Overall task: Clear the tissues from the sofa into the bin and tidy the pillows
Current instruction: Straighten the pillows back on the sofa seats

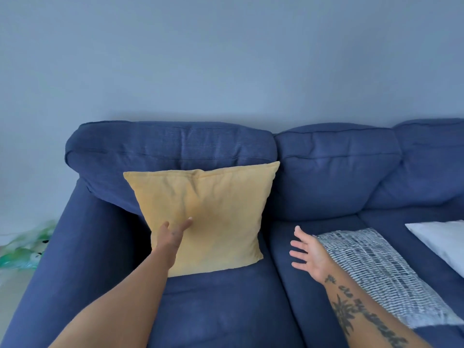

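Note:
A yellow pillow (208, 217) stands upright against the back cushion at the left end of the blue sofa (326, 177). My left hand (173, 234) rests flat against the pillow's lower left face, fingers apart. Over the middle seat hovers my right hand (307, 254), open and holding nothing. Just right of that hand a grey-and-white patterned pillow (381, 275) lies flat on the seat. A white pillow (442, 239) lies at the far right edge, partly cut off. No tissues or bin show in the head view.
The sofa's left armrest (75, 259) runs down the left side. Beyond it, on the floor, lies a blurred green and white object (22, 249). A plain pale wall (226, 59) rises behind the sofa.

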